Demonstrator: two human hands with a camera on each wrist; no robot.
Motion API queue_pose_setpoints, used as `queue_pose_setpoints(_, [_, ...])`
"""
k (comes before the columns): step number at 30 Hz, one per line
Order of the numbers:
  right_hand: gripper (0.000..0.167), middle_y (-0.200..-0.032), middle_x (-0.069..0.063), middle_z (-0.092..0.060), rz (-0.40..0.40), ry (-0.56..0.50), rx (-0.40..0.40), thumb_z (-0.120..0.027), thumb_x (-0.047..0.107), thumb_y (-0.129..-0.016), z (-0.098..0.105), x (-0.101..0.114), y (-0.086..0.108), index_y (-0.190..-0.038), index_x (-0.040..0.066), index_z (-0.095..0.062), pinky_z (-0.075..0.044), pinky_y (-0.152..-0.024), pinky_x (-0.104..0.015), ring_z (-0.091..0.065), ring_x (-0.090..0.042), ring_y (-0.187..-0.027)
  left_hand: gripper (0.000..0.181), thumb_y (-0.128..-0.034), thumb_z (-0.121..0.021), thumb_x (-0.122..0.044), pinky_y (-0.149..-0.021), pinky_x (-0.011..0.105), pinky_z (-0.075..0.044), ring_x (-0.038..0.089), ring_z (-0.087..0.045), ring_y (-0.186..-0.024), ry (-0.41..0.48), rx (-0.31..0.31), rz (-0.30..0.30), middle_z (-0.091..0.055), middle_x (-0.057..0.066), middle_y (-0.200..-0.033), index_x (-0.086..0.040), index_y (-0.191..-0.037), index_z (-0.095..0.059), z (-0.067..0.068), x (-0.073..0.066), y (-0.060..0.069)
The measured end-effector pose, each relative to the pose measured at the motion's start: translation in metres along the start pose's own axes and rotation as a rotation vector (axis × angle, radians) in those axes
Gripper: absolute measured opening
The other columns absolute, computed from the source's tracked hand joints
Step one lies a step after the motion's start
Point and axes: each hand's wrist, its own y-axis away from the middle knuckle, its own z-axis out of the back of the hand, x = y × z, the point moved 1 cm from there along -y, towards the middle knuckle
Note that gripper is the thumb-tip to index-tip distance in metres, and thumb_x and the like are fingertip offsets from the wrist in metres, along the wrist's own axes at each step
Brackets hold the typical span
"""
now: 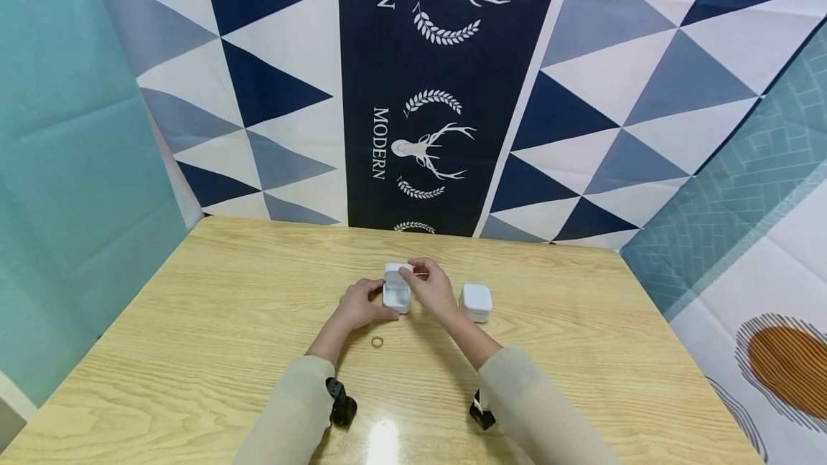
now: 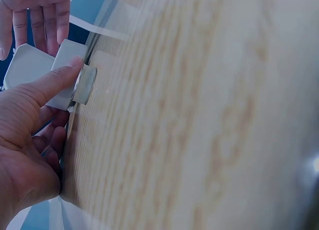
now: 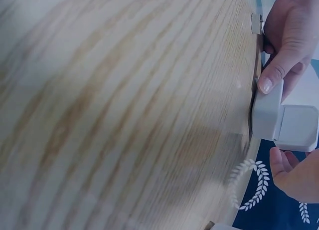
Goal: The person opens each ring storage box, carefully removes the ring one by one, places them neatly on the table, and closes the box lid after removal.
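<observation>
A small white ring box (image 1: 397, 298) stands on the table with its lid (image 1: 398, 273) raised and its pale inside showing. My left hand (image 1: 363, 305) grips the base from the left, its thumb (image 2: 59, 80) along the near side and the other fingers partly hidden behind. At the lid's right edge, my right hand (image 1: 431, 288) has its fingers loosely extended, close to or touching it; the right wrist view shows the fingertips (image 3: 277, 162) beside that edge. A gold-coloured ring (image 1: 377, 341) lies nearer me, by the left wrist.
A second white box (image 1: 476, 303), closed, stands right of my right hand. The wooden table (image 1: 245, 307) meets a patterned cloth (image 1: 278, 92) at its far edge. Black wrist cameras (image 1: 340, 402) are strapped under both sleeves.
</observation>
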Motion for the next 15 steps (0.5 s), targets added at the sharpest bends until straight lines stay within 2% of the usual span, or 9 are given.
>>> queue_pose_setpoints(7, [0.045,-0.123,-0.014,-0.059,-0.010,-0.038,0.042,-0.063,0.034,-0.089,-0.0007,-0.0009,-0.0011,-0.125,0.008,-0.057,-0.049,-0.091,-0.039,-0.057,-0.030,-0.114,0.075,-0.0677,-0.084,-0.033,-0.103,0.052,-0.034,0.034,-0.047,-0.123,-0.004,-0.005,-0.015,-0.054,0.015,-0.130,-0.003,-0.130,-0.055,-0.0002,-0.0006,0.0005])
queue_pose_setpoints(15, [0.036,-0.119,-0.014,-0.060,-0.007,-0.029,0.020,-0.059,0.032,-0.092,-0.0024,-0.0040,-0.0045,-0.118,0.009,-0.061,-0.052,-0.086,-0.034,-0.059,-0.028,-0.110,0.075,-0.0679,-0.083,-0.034,-0.104,0.052,-0.034,0.034,-0.046,-0.124,-0.006,-0.002,-0.013,-0.054,0.015,-0.131,-0.004,-0.131,-0.054,-0.0021,0.0005,-0.0005])
